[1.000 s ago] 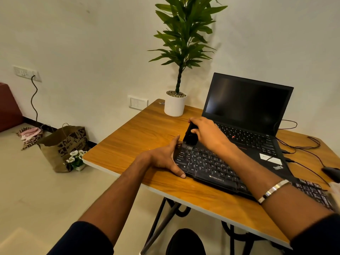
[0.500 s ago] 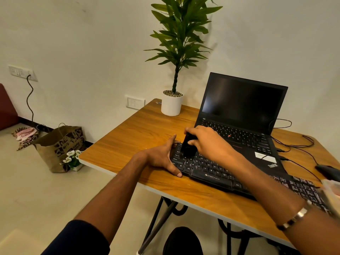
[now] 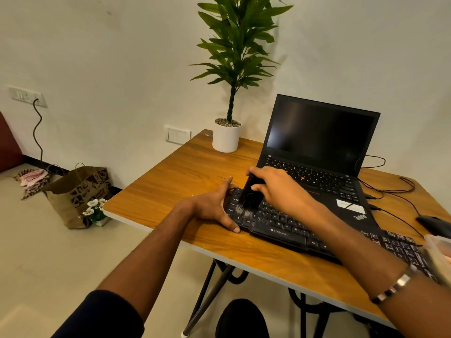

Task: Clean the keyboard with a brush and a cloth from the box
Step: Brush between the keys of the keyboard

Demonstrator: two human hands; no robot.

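A black external keyboard lies across the front of the wooden table, in front of an open laptop. My right hand grips a black brush whose bristles, blurred by motion, touch the keys at the keyboard's left end. My left hand holds the keyboard's left edge, thumb along the front corner and fingers at the back corner. At the right frame edge a clear plastic box shows only partly. No cloth is visible.
The black laptop stands open behind the keyboard. A potted plant is at the table's back corner. A black mouse and cables lie on the right. A paper bag with flowers sits on the floor to the left.
The brush has travelled from the keyboard's back-left corner toward the front rows, bristles now blurred. My left hand has kept its hold on the left edge. The camera has shifted slightly.
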